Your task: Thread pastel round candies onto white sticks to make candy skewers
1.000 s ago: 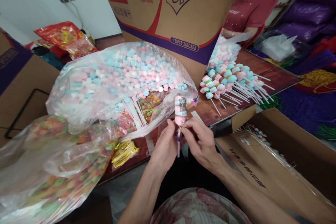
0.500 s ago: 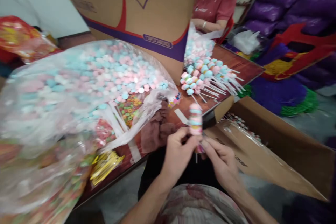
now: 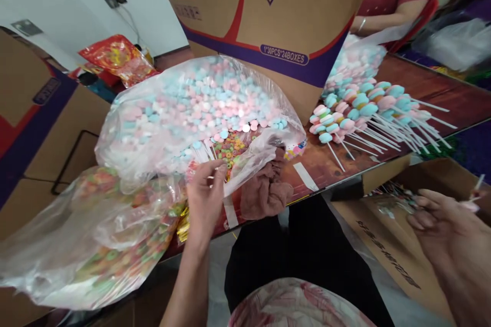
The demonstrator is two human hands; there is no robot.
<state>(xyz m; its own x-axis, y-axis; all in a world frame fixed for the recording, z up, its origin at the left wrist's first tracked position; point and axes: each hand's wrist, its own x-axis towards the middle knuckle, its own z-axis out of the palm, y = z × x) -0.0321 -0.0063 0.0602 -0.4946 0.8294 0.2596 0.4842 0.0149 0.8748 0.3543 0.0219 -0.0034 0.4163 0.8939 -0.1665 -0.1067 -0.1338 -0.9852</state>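
Left hand [image 3: 207, 191] pinches a white stick [image 3: 210, 178]; right hand's [image 3: 450, 230] grip, by a carton [image 3: 387, 250], is unclear. Threaded skewers [image 3: 360, 107] crowd the counter [image 3: 437, 79]; many sweets [image 3: 207, 94] remain loose.

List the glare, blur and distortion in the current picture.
Head view: pale glare streaks the clear bag of ring-shaped sweets; head view: the right hand looks soft, probably motion blur; head view: the big printed carton has slanting edges, perhaps from lens or camera tilt.
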